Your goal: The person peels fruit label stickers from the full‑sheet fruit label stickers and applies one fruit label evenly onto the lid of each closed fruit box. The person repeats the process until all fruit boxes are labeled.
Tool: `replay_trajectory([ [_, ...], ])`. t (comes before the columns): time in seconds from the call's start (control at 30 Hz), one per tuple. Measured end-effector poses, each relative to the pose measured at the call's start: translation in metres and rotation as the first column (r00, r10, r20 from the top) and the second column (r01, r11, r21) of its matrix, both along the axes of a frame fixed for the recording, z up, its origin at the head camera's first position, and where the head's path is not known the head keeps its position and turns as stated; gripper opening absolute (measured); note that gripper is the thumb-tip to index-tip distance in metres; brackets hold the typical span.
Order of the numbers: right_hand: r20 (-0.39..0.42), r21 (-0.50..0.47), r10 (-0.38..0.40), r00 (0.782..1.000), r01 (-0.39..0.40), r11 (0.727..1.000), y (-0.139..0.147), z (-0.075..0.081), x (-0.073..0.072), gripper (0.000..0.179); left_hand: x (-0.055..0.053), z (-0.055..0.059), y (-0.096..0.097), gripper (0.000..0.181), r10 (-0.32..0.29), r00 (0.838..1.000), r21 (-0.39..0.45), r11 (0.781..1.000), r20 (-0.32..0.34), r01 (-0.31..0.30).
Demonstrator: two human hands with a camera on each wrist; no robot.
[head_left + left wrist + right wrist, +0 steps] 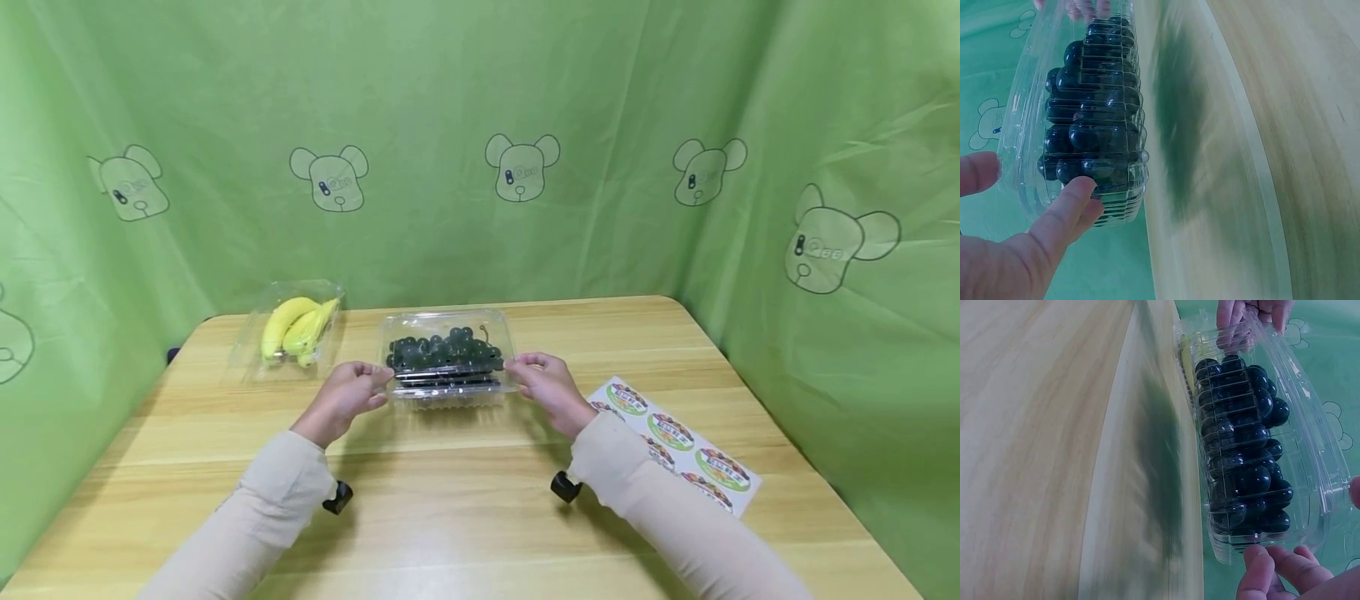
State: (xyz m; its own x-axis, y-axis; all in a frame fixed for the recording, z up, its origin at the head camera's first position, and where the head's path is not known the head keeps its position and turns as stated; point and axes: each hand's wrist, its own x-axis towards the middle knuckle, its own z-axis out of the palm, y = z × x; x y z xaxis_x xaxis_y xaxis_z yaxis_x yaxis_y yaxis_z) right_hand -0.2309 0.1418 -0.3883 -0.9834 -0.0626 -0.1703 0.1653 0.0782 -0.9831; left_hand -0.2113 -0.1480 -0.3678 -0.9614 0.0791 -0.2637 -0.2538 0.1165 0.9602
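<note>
A clear plastic clamshell box [450, 317] of dark grapes [444, 352] is held between both hands, its ribbed side tilted toward me. At its left end, the left hand [348, 397] pinches the rim and side. Thumb and fingers of the right hand [550, 388] grip the opposite end. In the left wrist view, left fingers [1066, 209] press the ribbed wall below the lid's edge. The right wrist view shows right fingertips [1259, 559] at the lower end of the box, and a dark shadow falls on the table beside it.
Bananas [288, 327] lie in another clear plastic box [258, 362] at the back left of the wooden table [450, 500]. A sheet of round fruit stickers [678, 446] lies at the right, partly under the right sleeve. Green curtains [420, 250] with bear outlines surround the table.
</note>
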Motion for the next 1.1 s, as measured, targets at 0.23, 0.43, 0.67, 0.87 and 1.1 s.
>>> replay_trajectory([
  [0.23,-0.009,-0.001,-0.007,1.0,0.007,1.0,0.003,-0.003,0.002,0.038,0.001,-0.002,0.0,0.034,-0.014,1.0,0.002,1.0,-0.016,0.014],
  [0.43,-0.012,0.021,-0.01,1.0,0.011,1.0,0.004,-0.004,0.006,0.041,0.004,-0.003,0.002,0.025,-0.02,1.0,-0.009,1.0,-0.013,0.02],
  [0.67,-0.022,0.061,0.003,1.0,-0.002,0.998,0.005,-0.002,0.01,0.04,0.01,-0.002,0.002,0.025,-0.014,1.0,0.0,1.0,-0.013,0.014],
  [0.87,-0.031,0.086,0.009,0.999,-0.006,0.996,0.007,-0.002,0.012,0.042,0.014,-0.001,0.002,0.025,-0.008,1.0,0.01,1.0,-0.015,0.008],
  [1.1,-0.03,0.088,0.009,0.999,-0.006,0.996,0.009,-0.004,0.015,0.044,0.017,-0.003,0.004,0.022,-0.009,1.0,0.016,1.0,-0.011,0.009],
])
